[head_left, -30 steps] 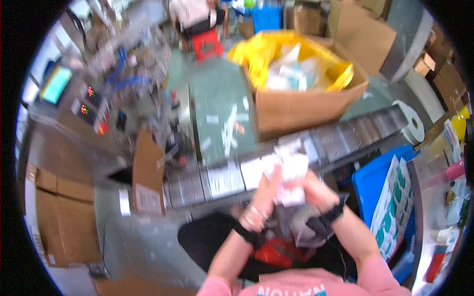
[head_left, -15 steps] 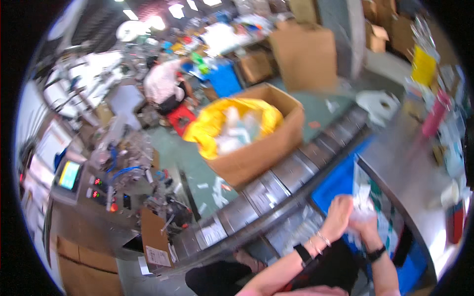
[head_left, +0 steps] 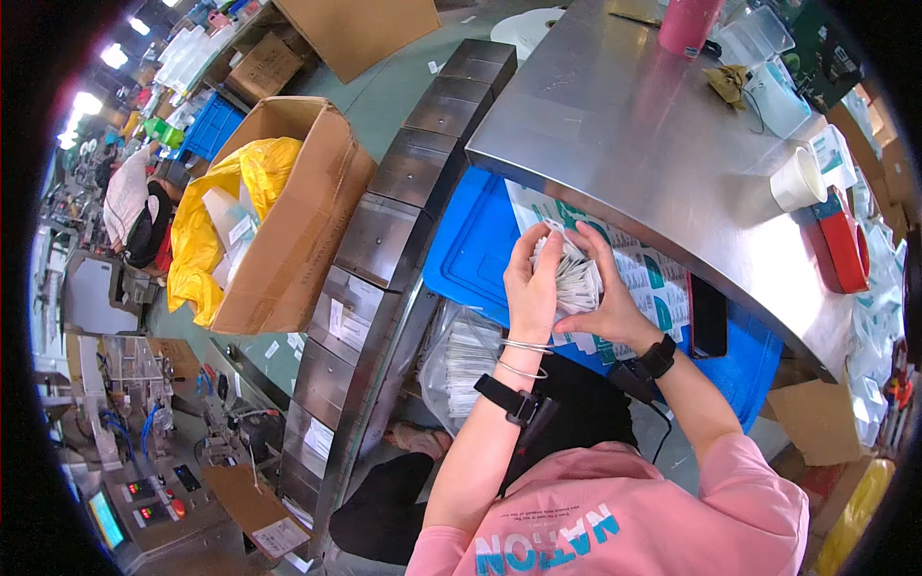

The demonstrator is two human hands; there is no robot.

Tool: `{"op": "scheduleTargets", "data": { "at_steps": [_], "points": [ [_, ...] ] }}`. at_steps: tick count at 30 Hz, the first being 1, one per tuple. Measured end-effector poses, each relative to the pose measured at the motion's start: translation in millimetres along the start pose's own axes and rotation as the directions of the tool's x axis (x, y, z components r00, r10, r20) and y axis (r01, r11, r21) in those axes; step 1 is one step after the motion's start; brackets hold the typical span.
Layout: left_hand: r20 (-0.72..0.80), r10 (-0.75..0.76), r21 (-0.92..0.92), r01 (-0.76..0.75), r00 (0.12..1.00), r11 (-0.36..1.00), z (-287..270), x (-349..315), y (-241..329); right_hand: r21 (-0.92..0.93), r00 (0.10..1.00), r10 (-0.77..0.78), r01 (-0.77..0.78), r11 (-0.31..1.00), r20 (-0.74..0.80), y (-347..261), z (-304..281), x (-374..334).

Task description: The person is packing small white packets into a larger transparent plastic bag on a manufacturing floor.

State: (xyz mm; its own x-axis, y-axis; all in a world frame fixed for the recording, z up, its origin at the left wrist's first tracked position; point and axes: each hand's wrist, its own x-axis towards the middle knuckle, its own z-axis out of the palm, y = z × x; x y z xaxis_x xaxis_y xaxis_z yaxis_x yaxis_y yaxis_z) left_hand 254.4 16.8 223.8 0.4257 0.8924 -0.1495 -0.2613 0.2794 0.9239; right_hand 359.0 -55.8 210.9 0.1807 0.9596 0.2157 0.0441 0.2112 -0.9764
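Observation:
Between my two hands is a thick bundle of small white paper-like slips (head_left: 576,276), their edges fanned out; their exact kind is too small to tell. My left hand (head_left: 531,283) presses on the bundle's left side with bent fingers. Cupped round the other side is my right hand (head_left: 615,302), thumb below and fingers at the top. Beneath the hands lie printed white-and-green sheets (head_left: 629,264) on a blue plastic lid or tray (head_left: 471,240). A dark phone (head_left: 709,317) rests on the sheets' right side.
A steel conveyor of flat plates (head_left: 379,240) runs along my left, with a carton (head_left: 317,202) lined in yellow plastic beyond it. The steel table (head_left: 615,125) borders my right, bearing a paper cup (head_left: 797,180) and a red tape dispenser (head_left: 837,245). A clear bag of white slips (head_left: 466,365) sits below.
My view has swung right and down, so the hands sit nearer the middle. Both hands still hold the white bundle, which now shows more clearly.

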Motion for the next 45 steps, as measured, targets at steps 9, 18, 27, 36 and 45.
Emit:
{"op": "scheduleTargets", "data": {
  "at_steps": [9,18,27,36,45],
  "points": [
    [0.157,0.219,0.013,-0.224,0.963,0.975,-4.2,0.6,2.0,-0.288,0.998,-0.054,0.061,0.956,0.031,9.9,0.2,7.5],
    [0.099,0.052,-0.13,-0.039,0.994,0.991,-9.7,1.1,6.3,-0.218,0.993,-0.116,0.115,0.969,0.008,9.7,5.9,11.9],
    [0.144,-0.012,-0.236,0.046,0.99,0.971,-16.2,-3.6,-13.2,-0.208,1.0,0.004,-0.005,0.978,-0.007,0.2,11.4,15.7],
    [0.099,0.092,-0.045,-0.088,0.991,0.995,-11.0,-33.0,2.4,-0.218,0.997,0.028,-0.012,0.976,0.072,-6.3,24.8,15.1],
    [-0.163,0.203,0.168,-0.176,0.966,0.97,-56.9,-116.8,3.4,0.045,0.879,0.388,-0.415,0.909,0.277,-49.4,87.1,1.9]
  ]
}}
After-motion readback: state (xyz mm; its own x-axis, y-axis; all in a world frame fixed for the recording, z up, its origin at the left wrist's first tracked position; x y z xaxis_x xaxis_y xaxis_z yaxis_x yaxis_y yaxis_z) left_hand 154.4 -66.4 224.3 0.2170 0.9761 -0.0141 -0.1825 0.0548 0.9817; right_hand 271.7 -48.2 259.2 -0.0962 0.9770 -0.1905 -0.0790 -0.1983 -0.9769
